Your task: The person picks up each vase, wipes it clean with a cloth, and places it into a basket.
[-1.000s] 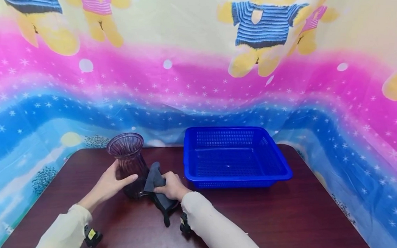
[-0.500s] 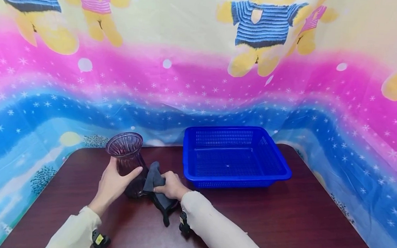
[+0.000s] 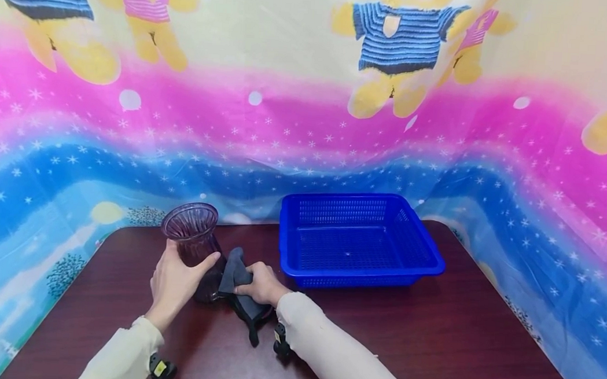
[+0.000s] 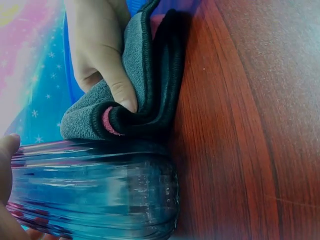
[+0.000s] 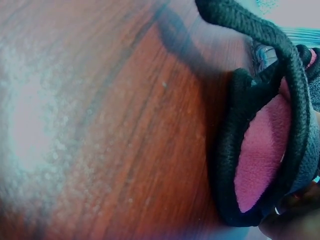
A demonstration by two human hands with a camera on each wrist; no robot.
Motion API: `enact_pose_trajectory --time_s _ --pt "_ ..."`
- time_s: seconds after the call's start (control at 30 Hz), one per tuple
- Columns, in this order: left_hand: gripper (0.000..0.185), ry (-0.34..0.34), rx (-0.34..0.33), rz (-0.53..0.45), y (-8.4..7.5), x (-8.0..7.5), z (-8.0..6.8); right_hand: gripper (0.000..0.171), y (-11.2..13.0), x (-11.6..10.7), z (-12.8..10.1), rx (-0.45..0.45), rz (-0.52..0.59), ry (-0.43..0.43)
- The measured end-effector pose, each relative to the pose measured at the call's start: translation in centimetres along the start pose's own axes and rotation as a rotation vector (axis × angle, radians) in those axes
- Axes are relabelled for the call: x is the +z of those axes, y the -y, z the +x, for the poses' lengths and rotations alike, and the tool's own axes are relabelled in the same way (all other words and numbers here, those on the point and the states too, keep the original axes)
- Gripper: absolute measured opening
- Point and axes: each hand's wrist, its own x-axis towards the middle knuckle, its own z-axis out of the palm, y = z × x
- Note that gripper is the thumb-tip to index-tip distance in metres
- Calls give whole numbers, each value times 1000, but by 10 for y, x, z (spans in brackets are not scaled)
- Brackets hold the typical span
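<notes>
A purple-tinted ribbed glass vase [image 3: 190,224] with a flared rim stands on the table, left of its middle. My left hand [image 3: 175,283] grips its body from the near left, thumb on the front and fingers around the far side. In my right hand [image 3: 262,284] is a folded grey cloth [image 3: 237,272], pinched between thumb and fingers and lying against the lower right side of the vase. The left wrist view shows the cloth's [image 4: 135,65] black stitched edge and a bit of pink. Its pink underside [image 5: 262,150] and a dangling black edge show in the right wrist view.
A blue plastic basket [image 3: 360,277] with perforated walls sits at the back of the dark red wooden table [image 3: 461,338], right of the cloth. Behind the table hangs a printed curtain [image 3: 297,125] with bears and snowflakes. Small black wrist cameras are strapped to both sleeves.
My left hand has shifted slightly right and turned around the vase, its thumb sliding further across the glass. The right hand and cloth have stayed in place.
</notes>
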Motion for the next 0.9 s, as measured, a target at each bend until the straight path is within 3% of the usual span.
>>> enact_pose_trajectory --time_s 0.27,0.47,0.9 --pt "90 8 -3 -17 2 -3 0 29 0 1 0 0 3 5" --pt "87 28 30 -44 5 -7 2 29 -1 1 1 -13 -33 -10" --pt "75 153 112 -169 18 -12 10 30 -1 2 0 -7 -7 -1"
